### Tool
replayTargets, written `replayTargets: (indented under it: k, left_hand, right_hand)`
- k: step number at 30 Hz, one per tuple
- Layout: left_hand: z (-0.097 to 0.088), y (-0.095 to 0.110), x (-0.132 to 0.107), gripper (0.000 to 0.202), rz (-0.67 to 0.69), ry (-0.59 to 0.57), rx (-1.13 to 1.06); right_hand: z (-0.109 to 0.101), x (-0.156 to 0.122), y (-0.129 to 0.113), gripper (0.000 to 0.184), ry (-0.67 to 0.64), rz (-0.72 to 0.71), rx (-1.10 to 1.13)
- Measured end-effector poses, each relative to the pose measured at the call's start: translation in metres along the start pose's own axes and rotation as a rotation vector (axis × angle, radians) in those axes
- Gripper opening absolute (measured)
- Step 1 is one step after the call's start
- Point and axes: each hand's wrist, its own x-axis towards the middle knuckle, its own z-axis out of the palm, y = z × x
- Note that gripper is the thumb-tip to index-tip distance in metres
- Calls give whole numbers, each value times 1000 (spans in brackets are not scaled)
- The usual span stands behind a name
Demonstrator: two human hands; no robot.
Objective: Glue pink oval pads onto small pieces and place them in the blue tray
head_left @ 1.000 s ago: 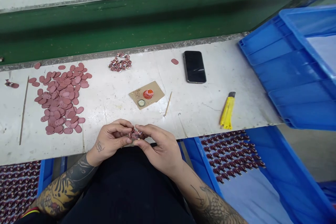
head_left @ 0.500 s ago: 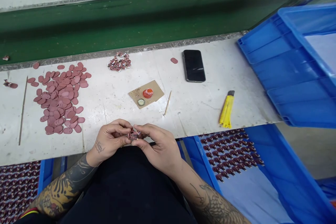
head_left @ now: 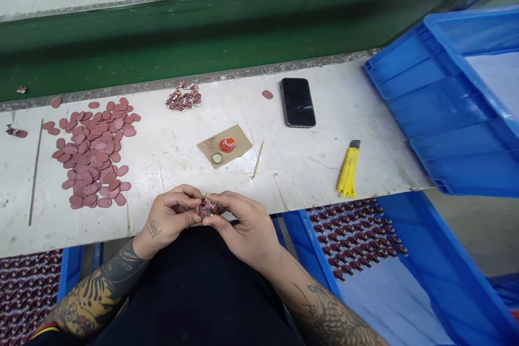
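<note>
My left hand and my right hand meet at the near edge of the white worktable. Both pinch one small reddish-brown part between thumbs and fingertips; wire ends show on it. A spread of flat pink oval pieces lies to the left. A small heap of similar wired parts sits farther back.
A cardboard scrap with an orange cap and a bottle cap lies ahead. Thin wooden stick, black phone, yellow utility knife. Blue crates at right; trays of finished parts below the table.
Both hands stay in place on the small part; only the fingers shift slightly. The view has drifted a little.
</note>
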Motion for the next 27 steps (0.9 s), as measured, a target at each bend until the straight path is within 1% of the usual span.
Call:
replayTargets:
  k: [8,17,27]
  left_hand:
    - [1,1,0,23,-13,11,3]
    - [2,3,1,20,-21,39,6]
    - [3,3,1,19,-13,35,10]
  right_hand:
    - [-1,0,-1,28,-3,-7,-15]
    - [-1,0,-1,27,-19,26,-23]
    - [-1,0,0,29,-15,20,-14]
